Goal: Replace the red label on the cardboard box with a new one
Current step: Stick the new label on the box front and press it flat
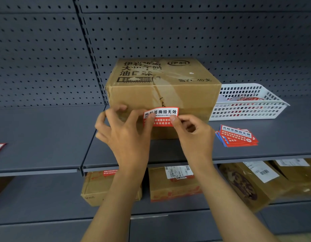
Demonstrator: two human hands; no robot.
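You've got both hands, left hand [124,130] and right hand [191,130], fingers pinched on the red label [161,117] against the cardboard box [161,91] front, frame centre; likely mid-application, so press flat next.

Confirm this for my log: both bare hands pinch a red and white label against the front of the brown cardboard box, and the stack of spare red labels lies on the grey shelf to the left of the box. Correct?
Not quite. The head view shows the stack of spare red labels on the grey shelf to the right of the brown cardboard box, below the white plastic basket. The rest holds: left hand and right hand pinch the red and white label at the box front.
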